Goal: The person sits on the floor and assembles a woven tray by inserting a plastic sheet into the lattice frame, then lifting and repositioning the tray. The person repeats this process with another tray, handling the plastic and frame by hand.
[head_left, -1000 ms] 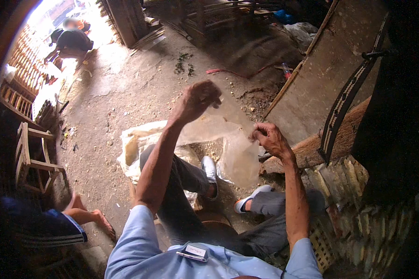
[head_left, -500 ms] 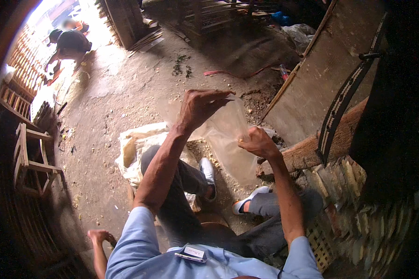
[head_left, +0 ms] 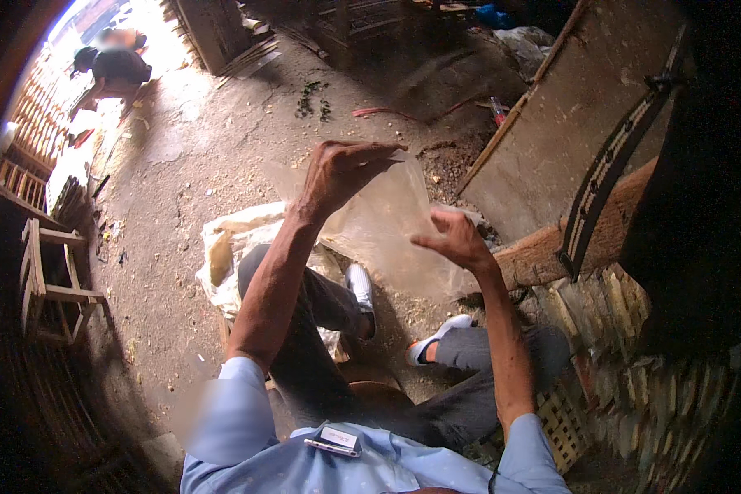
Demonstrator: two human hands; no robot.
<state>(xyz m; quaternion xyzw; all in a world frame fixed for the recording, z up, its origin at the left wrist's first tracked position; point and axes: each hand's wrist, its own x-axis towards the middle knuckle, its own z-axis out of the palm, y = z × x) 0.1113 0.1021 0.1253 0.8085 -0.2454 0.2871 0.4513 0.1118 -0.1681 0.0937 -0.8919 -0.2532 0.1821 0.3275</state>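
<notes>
A thin, clear plastic bag (head_left: 379, 226) hangs in front of me, above my knees and feet. My left hand (head_left: 337, 177) pinches it by its upper edge, fingers pressed together and pointing right. Beside the bag's right side is my right hand (head_left: 459, 240), thumb and forefinger apart, with nothing seen between them. Whether its fingertips brush the plastic I cannot tell. The bag's lower part flares out toward the right, below that hand. A crumpled whitish sack (head_left: 222, 263) lies on the ground left of my leg.
A wooden frame stool (head_left: 58, 284) stands at left. On the right are a leaning board (head_left: 580, 107), a dark strap (head_left: 613, 165) and a thick wooden beam (head_left: 543, 259). Stacked pale slabs (head_left: 634, 379) and a woven basket (head_left: 560, 428) sit lower right. A person (head_left: 115, 70) bends over at far left.
My right hand has loosened its closed grip on the bag, and its fingers have parted. The bag's lower part has swung up and right. Another person's hand at lower left is gone from view.
</notes>
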